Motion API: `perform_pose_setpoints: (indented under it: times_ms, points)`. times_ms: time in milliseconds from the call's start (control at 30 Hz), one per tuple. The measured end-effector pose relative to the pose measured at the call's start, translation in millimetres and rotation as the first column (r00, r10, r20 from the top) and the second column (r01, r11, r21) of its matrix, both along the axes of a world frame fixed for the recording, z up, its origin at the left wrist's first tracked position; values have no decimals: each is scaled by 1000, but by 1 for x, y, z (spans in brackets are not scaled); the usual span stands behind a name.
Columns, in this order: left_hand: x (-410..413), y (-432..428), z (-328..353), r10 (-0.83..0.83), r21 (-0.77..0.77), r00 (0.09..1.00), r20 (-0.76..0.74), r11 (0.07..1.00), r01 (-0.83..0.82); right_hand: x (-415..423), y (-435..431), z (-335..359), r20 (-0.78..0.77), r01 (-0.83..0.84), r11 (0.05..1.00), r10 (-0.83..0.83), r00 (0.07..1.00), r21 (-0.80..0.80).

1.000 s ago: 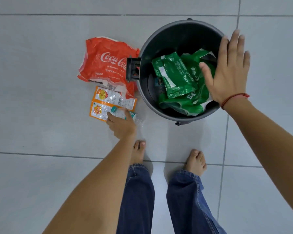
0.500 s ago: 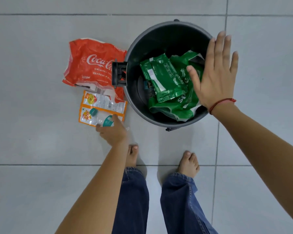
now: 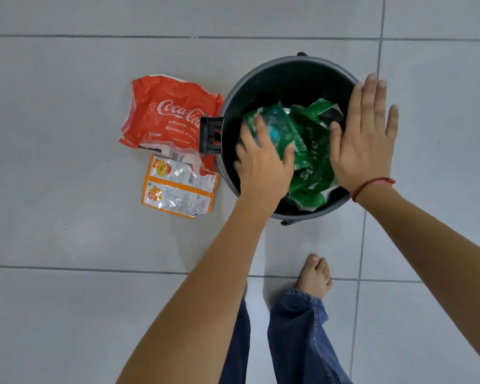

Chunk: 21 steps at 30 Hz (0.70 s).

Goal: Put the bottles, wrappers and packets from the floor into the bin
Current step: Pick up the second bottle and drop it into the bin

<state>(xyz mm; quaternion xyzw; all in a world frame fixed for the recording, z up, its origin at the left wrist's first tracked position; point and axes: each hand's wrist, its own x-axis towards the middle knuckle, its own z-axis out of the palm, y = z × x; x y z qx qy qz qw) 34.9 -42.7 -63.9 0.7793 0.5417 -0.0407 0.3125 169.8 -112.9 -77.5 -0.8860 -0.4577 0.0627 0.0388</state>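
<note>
1. Head view, the bin: the dark round bin [image 3: 286, 65] stands on the tiled floor [image 3: 67, 245], already holding crumpled green wrappers [image 3: 311, 173]. Its side latch [image 3: 209, 135] faces the litter left on the floor.

2. Head view, left hand: the left hand [image 3: 263, 162] is over the bin's mouth with its grip curled around a small clear bottle [image 3: 273, 126] with a teal cap. The bottle is blurred, so I cannot tell how firmly it is held. It sits above the green wrappers, inside the rim line.

3. Head view, right hand: the right hand [image 3: 363, 134] is spread flat and wide, holding nothing, at the bin's right rim. Whether the palm touches the rim I cannot tell.

4. Head view, what remains: the red wrapper [image 3: 166, 112] lies on the floor just beside the bin, and 2 orange-edged packets [image 3: 178, 187] lie overlapped below it, one under the wrapper's lower edge.

5. Doing this step well, as I judge it: let the bottle go only once it is clear of the rim, low over the wrappers, so it does not bounce out. The springy wrappers may push it back up, so a light press would help.

6. The right hand seems best kept at the rim to steady the bin.
</note>
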Motion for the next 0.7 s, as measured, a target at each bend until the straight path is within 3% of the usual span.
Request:
perform_pose_setpoints:
  times_ms: [67,167,233,300,367,433,500,567,667,700]
  points:
    - [-5,3,12,19,144,966,256,988,-58,0,0,0,-1,-4,1000,3,1000,-7]
    - [-45,8,15,170,251,786,595,889,-383,-2,1,0,8,-12,1000,12,1000,-20]
    - [-83,16,-5,380,231,687,619,748,-622,-2,1,-1,7,-9,1000,9,1000,-18]
    - [-117,25,-38,552,246,672,493,652,-717,-1,0,-2,2,-6,1000,6,1000,-11]
    - [-141,35,-73,518,254,829,212,790,-558,-1,0,-3,4,-9,1000,9,1000,7]
    - [-153,37,-101,244,187,965,-93,957,-224,0,0,-4,3,-14,999,14,1000,32]
    - [-157,37,-123,-114,117,957,-267,982,150,1,-1,-4,9,-19,998,18,1000,58]
    - [-140,64,-136,-283,72,894,-347,942,327,1,-3,-6,17,-26,997,25,1000,73]
    - [-124,62,-141,-285,147,864,-414,916,372,2,-4,-8,27,-26,997,24,999,77]
    - [-119,57,-133,-249,144,899,-361,937,318,2,-4,-9,26,-28,997,26,999,78]
